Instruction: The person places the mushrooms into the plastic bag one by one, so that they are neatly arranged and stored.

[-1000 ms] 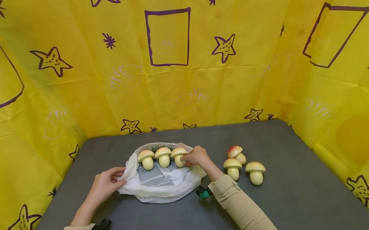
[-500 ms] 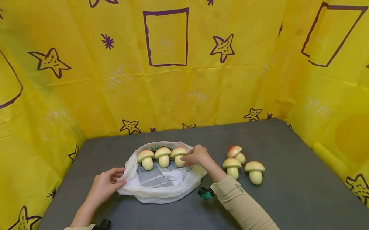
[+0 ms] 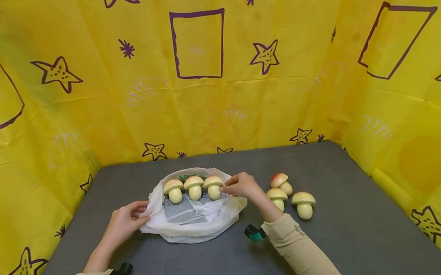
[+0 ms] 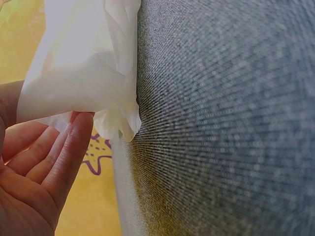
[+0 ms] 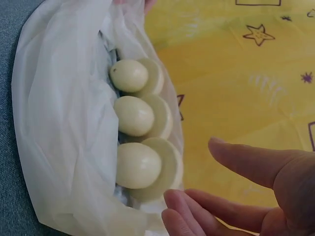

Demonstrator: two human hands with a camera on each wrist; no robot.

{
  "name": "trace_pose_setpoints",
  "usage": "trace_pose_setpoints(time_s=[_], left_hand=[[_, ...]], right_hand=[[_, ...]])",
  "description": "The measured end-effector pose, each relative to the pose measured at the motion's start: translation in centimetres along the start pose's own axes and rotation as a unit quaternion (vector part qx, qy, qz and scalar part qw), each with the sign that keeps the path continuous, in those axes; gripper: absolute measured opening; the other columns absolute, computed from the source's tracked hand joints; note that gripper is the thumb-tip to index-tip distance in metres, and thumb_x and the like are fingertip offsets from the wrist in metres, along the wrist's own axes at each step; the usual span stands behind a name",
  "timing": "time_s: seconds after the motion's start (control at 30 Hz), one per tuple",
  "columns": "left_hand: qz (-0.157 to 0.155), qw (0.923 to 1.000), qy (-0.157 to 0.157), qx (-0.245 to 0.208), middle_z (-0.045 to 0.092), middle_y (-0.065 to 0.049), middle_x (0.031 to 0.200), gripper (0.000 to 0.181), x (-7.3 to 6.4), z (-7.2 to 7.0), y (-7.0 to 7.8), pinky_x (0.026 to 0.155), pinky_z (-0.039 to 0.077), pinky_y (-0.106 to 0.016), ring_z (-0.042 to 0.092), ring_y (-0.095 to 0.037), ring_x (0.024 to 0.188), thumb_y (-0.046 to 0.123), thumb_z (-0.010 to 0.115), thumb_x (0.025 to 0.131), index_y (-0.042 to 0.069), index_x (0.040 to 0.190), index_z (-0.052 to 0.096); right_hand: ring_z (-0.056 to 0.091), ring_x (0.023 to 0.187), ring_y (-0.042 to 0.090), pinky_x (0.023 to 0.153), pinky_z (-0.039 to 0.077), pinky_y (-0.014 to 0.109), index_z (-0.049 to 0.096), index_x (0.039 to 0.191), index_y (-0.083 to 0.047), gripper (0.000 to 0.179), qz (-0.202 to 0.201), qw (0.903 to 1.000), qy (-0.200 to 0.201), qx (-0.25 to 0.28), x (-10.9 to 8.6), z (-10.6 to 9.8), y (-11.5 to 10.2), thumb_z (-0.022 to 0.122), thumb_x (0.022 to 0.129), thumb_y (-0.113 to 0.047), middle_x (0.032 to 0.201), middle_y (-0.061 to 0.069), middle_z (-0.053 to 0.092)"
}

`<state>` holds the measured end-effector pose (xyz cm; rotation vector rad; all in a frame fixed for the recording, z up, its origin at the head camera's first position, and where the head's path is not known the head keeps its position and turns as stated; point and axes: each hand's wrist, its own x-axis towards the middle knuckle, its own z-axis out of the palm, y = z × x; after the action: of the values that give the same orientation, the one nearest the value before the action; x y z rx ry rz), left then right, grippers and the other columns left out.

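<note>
A white plastic bag [image 3: 193, 232] lies with its mouth spread wide on the grey table. Inside, along its far side, three toy mushrooms stand in a row: left [image 3: 175, 191], middle [image 3: 194, 188] and right [image 3: 213, 187]. My left hand [image 3: 126, 221] pinches the bag's left rim; in the left wrist view the white film [image 4: 81, 64] passes between thumb and fingers. Beside the right mushroom is my right hand [image 3: 246, 185], holding nothing. The right wrist view shows its thumb and fingers [image 5: 224, 206] parted, a gap away from the nearest mushroom stem [image 5: 140, 166].
To the right of the bag stand three more mushrooms: a red-capped one [image 3: 281, 184] leaning at the back, one [image 3: 277, 197] in front of it partly behind my right forearm, and another [image 3: 304, 204] further right. Yellow patterned cloth [image 3: 210, 112] walls the grey table [image 3: 201, 272] at back and sides.
My right hand has let go of the right mushroom in the bag and drawn back a little to the right. The left hand stays at the bag's rim.
</note>
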<state>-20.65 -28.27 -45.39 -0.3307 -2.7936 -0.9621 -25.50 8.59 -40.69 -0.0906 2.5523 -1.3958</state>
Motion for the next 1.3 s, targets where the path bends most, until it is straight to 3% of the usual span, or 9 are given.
trace_pose_setpoints(time_s=[0.5, 0.67, 0.83, 1.03, 1.3], left_hand=[[0.002, 1.0, 0.003, 0.004, 0.07, -0.009, 0.096, 0.039, -0.1, 0.1, 0.0, 0.066, 0.052, -0.022, 0.064, -0.018, 0.079, 0.015, 0.077, 0.078, 0.005, 0.114, 0.066], [0.001, 1.0, 0.005, 0.0, 0.07, -0.009, 0.097, 0.039, -0.1, 0.1, 0.0, 0.067, 0.052, -0.022, 0.064, -0.018, 0.08, 0.013, 0.077, 0.077, 0.005, 0.114, 0.067], [0.004, 1.0, 0.003, -0.001, 0.07, -0.01, 0.097, 0.039, -0.1, 0.1, 0.0, 0.066, 0.052, -0.023, 0.064, -0.019, 0.079, 0.013, 0.077, 0.077, 0.004, 0.114, 0.066], [0.004, 1.0, 0.0, 0.001, 0.07, -0.009, 0.096, 0.04, -0.1, 0.2, -0.2, 0.066, 0.052, -0.023, 0.064, -0.018, 0.079, 0.016, 0.078, 0.077, 0.004, 0.114, 0.067], [0.002, 1.0, -0.001, 0.001, 0.07, -0.009, 0.096, 0.041, 0.0, 0.2, -0.3, 0.066, 0.052, -0.023, 0.064, -0.018, 0.079, 0.018, 0.078, 0.078, 0.005, 0.114, 0.066]], right_hand=[[0.069, 0.084, 0.024, 0.076, 0.056, 0.036, 0.07, 0.109, -0.001, 0.04, -0.035, 0.9991, 0.022, -0.013, -2.1, -3.0, 0.7, 0.075, 0.08, -0.028, 0.1, 0.011, 0.072], [0.069, 0.091, 0.03, 0.08, 0.055, 0.04, 0.068, 0.109, 0.002, 0.039, -0.035, 0.9991, 0.016, 0.017, -2.7, -4.5, 1.5, 0.074, 0.082, -0.026, 0.103, 0.015, 0.07], [0.068, 0.095, 0.032, 0.083, 0.054, 0.041, 0.068, 0.11, 0.003, 0.039, -0.027, 0.9988, 0.013, 0.039, -3.1, -5.8, 2.5, 0.073, 0.083, -0.025, 0.105, 0.017, 0.069], [0.068, 0.094, 0.027, 0.086, 0.053, 0.041, 0.065, 0.116, 0.001, 0.048, -0.002, 0.9992, 0.015, 0.037, -3.6, -7.2, 3.5, 0.074, 0.082, -0.032, 0.11, 0.017, 0.068], [0.065, 0.104, 0.031, 0.087, 0.053, 0.039, 0.062, 0.12, 0.001, 0.051, 0.02, 0.9991, 0.014, 0.036, -4.5, -9.0, 4.4, 0.07, 0.085, -0.036, 0.117, 0.018, 0.065]])
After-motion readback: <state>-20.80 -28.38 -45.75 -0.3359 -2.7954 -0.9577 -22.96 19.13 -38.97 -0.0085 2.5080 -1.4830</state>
